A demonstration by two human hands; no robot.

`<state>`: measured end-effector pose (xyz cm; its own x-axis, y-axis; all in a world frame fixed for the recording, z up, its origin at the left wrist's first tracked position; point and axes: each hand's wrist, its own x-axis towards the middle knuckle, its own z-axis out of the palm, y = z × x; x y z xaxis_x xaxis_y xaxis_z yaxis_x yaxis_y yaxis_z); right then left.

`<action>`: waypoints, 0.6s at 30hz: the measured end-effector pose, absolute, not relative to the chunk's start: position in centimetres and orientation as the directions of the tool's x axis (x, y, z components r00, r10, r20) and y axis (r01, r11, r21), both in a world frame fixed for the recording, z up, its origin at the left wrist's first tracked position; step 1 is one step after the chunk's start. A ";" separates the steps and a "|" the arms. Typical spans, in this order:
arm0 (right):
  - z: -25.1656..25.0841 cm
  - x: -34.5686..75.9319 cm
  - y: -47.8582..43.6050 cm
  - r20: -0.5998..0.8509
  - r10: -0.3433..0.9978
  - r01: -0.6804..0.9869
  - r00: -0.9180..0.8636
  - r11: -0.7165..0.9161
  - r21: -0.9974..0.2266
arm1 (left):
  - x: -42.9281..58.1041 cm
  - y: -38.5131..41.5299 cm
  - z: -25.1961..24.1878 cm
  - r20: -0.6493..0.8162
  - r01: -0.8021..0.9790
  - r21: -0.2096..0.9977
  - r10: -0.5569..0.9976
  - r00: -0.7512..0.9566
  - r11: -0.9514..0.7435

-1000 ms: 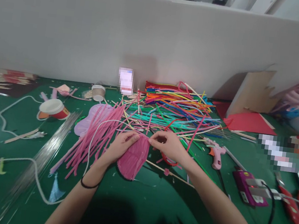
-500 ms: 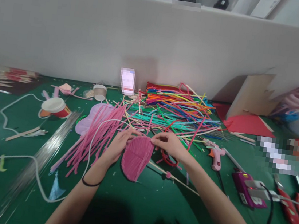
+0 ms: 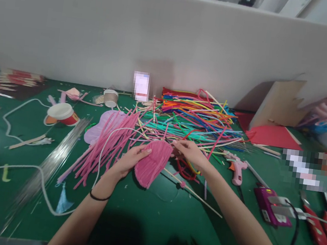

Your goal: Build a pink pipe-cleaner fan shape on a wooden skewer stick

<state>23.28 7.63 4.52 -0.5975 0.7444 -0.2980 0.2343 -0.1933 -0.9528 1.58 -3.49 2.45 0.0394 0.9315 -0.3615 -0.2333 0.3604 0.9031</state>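
Note:
A flat pink leaf-shaped piece [image 3: 152, 163] made of pipe cleaners is held just above the green table [image 3: 144, 220]. My left hand [image 3: 130, 161] grips its left edge with fingers curled round it. My right hand [image 3: 188, 152] pinches its upper right corner. A bundle of loose pink pipe cleaners [image 3: 102, 148] lies to the left of my left hand. A big heap of multicoloured pipe cleaners [image 3: 194, 118] lies behind both hands.
A pink glue gun [image 3: 236, 168], a magenta device [image 3: 271, 205] with a black cable and red-handled tools [image 3: 322, 234] lie on the right. A paper cup [image 3: 61, 113], a white cord [image 3: 38, 178], thin wires [image 3: 53, 160] and a thin stick [image 3: 193, 190] lie around. A white wall stands behind.
The pink piece has turned and tilted, its top edge swinging toward the right. Both hands shifted slightly with it; the view has moved a little.

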 end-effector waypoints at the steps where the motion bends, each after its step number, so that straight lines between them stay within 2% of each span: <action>1: 4.6 23.5 7.8 -0.333 0.731 0.250 -0.596 -0.226 -0.942 | 1.5 -3.5 2.4 -0.367 -0.233 0.903 0.930 0.022 0.362; 5: 4.8 24.2 8.0 -0.365 0.679 0.316 -0.637 -0.202 -0.927 | 1.3 -3.4 2.2 -0.370 -0.227 0.905 0.929 -0.001 0.360; 18: 4.8 23.2 7.7 -0.274 0.677 0.286 -0.683 -0.097 -0.953 | 1.7 -3.5 2.2 -0.381 -0.232 0.892 0.922 0.070 0.387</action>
<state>23.24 7.72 4.76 -0.6831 0.6770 -0.2739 0.2857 -0.0975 -0.9534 1.69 -3.54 2.20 0.0700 0.9218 -0.3813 -0.2322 0.3868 0.8924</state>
